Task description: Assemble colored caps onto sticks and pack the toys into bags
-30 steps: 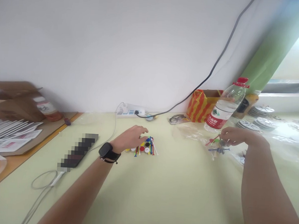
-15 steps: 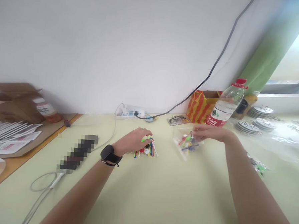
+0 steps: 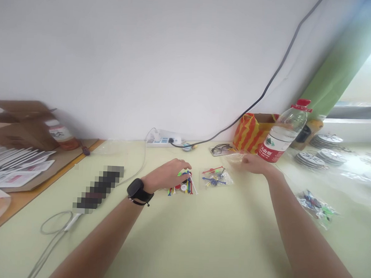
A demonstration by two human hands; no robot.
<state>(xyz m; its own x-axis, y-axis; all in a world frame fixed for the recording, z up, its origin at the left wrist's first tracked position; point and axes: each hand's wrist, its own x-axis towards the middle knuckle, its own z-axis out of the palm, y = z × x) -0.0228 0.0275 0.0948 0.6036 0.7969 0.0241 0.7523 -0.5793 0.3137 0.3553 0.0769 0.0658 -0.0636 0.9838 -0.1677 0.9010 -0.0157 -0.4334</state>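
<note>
Surface (image 3: pixel 180 242): left of the bottle (image 3: pixel 279 137), parts bag (image 3: pixel 214 181) lies by coloured pieces (image 3: pixel 183 188); second bag (image 3: pixel 317 208) apart, right of it. Left hand (image 3: pixel 166 174): grip wide; right hand's (image 3: pixel 255 164) grip, overall progress: we can't tell.

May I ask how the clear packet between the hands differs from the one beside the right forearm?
The middle packet shows distinct red and blue arrows; the right packet shows jumbled pieces. The middle packet lies farther from the camera than the right packet. Both are see-through.
</note>
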